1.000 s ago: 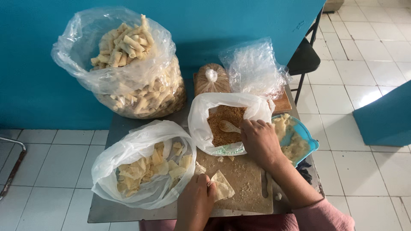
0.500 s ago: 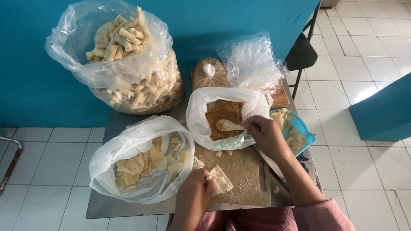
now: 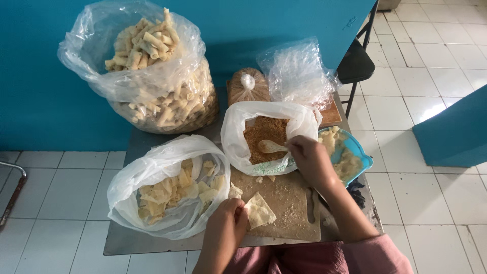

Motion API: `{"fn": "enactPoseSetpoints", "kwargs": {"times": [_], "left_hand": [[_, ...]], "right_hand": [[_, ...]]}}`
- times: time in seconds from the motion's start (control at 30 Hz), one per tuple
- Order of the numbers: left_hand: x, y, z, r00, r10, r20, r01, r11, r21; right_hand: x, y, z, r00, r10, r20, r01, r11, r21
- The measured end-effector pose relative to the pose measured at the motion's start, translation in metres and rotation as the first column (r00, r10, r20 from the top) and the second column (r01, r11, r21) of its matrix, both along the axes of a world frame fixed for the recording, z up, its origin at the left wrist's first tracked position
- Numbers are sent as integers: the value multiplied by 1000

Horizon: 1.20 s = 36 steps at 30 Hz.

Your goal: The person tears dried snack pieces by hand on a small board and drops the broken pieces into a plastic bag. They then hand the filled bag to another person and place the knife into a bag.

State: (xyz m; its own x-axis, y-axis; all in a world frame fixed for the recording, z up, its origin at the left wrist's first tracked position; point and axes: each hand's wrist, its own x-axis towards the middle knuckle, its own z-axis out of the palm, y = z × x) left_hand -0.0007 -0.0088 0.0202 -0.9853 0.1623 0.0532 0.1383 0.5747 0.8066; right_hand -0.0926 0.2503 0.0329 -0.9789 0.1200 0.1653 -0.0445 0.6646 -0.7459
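Note:
My left hand (image 3: 229, 222) pinches a thin pale square wrapper (image 3: 259, 210) that lies flat on the wooden board (image 3: 287, 200). My right hand (image 3: 307, 158) grips the handle of a pale spoon (image 3: 270, 146) whose bowl rests in brown crumbly filling (image 3: 264, 133) inside a white plastic bag (image 3: 234, 137). To the left of the board an open clear bag (image 3: 133, 179) holds several more pale wrappers (image 3: 175, 189).
A big clear bag of rolled snacks (image 3: 154, 76) stands at the back left of the grey table (image 3: 136, 147). A tied bag of brown filling (image 3: 247, 85), a crumpled clear bag (image 3: 299, 72), a blue bowl (image 3: 358, 151) and a dark chair (image 3: 356, 63) lie behind and to the right.
My right hand drew back from inside the white bag to its near rim, now holding the spoon by its handle. My left hand stayed on the wrapper.

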Motion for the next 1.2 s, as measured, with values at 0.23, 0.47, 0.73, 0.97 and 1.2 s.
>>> {"fn": "enactPoseSetpoints", "kwargs": {"times": [0.23, 0.47, 0.73, 0.97, 1.2], "left_hand": [[3, -2, -5, 999, -9, -33, 9, 1000, -11], [5, -4, -11, 1000, -4, -26, 3, 999, -42], [7, -3, -9, 1000, 7, 14, -7, 1000, -11], [8, -2, -9, 999, 35, 22, -35, 999, 3], [8, -2, -8, 999, 43, 11, -43, 999, 33]], "right_hand": [[38, 20, 14, 999, 33, 21, -30, 988, -153], [124, -5, 11, 957, 45, 286, 35, 963, -268], [152, -36, 0, 959, 209, -192, -169, 965, 203], [157, -45, 11, 904, 340, -259, -228, 897, 379], [159, -43, 9, 885, 387, -258, -238, 853, 464]]}}
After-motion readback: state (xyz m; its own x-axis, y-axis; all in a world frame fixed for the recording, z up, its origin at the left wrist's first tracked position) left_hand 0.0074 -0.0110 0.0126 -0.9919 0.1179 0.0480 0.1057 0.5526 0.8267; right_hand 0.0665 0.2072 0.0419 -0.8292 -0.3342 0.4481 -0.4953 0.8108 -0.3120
